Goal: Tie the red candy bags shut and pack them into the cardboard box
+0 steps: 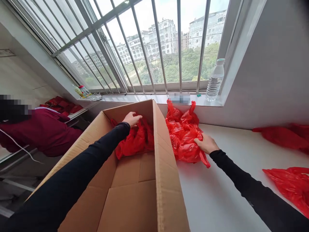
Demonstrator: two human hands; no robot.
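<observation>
A large open cardboard box (166, 167) stands at the left edge of a white table (217, 196). My left hand (131, 119) reaches into its far end and rests, fingers curled, on red plastic bags (135, 140) piled inside. My right hand (205, 143) grips a crumpled bundle of red plastic bags (183, 132) lying on the table just right of the box wall, below the window sill.
More red bags lie at the table's right edge (289, 187) and far right (285, 135). A clear water bottle (214, 80) stands on the sill. A person in a dark red jacket (43, 132) bends at the left. Barred window behind.
</observation>
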